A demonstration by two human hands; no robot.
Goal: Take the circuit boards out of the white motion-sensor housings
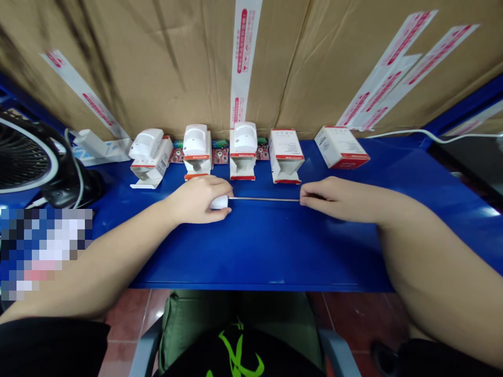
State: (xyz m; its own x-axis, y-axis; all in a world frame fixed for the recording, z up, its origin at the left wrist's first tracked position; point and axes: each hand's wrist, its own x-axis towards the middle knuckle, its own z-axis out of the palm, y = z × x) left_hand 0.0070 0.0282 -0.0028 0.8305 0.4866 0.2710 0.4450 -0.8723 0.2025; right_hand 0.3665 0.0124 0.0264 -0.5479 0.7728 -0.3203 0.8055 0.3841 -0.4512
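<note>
I log: left hand point(198, 199) closed around small white plastic piece point(218, 202); right hand point(330, 198) pinching thin rod point(263, 199), above blue surface point(267, 246).

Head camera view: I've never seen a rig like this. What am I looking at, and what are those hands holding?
There is no machine here: these are a person's own two bare hands, filmed by a camera worn on their head, looking forward and down. The left hand cups a small white piece. The right hand pinches a thin straight rod, whose far end meets that piece. On the blue table stand white motion detectors and white boxes, with red circuit boards behind.
</note>
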